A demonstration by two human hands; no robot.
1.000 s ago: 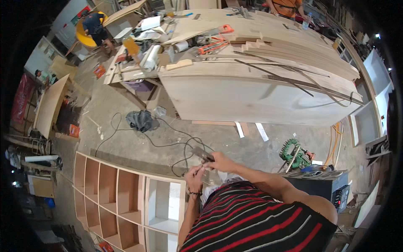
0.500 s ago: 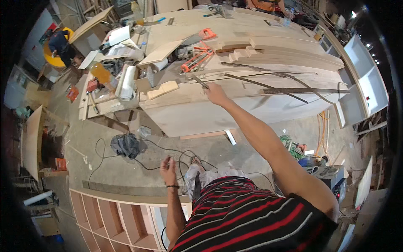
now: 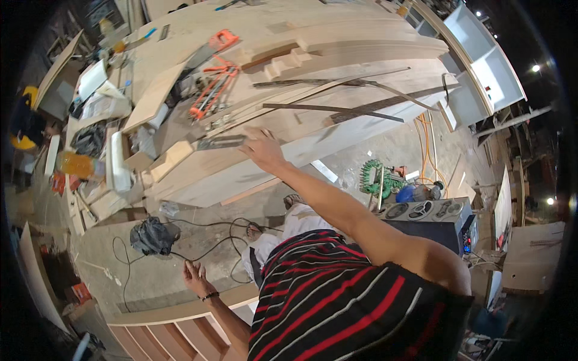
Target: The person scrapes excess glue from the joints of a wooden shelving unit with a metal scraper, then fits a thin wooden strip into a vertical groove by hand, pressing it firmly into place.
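My right hand (image 3: 263,150) is over the near edge of the wooden workbench (image 3: 198,171), its fingers stretched out. A flat dark grey tool (image 3: 220,142) lies on the bench by the fingertips; blur hides its exact kind. Thin wooden strips (image 3: 283,103) lie just beyond this hand, and a pale wood block (image 3: 171,161) sits to its left. My left hand (image 3: 195,281) hangs over the floor with loosely bent fingers apart and nothing visible in it.
An orange-handled saw (image 3: 223,41) and an orange caulking gun (image 3: 214,90) lie farther in. Dark strips (image 3: 337,111) stretch rightward. A black cable (image 3: 226,224) crosses the floor beside a black bag (image 3: 150,236). A compartmented cabinet (image 3: 162,340) stands at lower left; a speaker box (image 3: 421,212) at right.
The view has shifted right. My right hand has loosened from the grey tool, which now rests on the bench. My left hand stays low, away from the bench.
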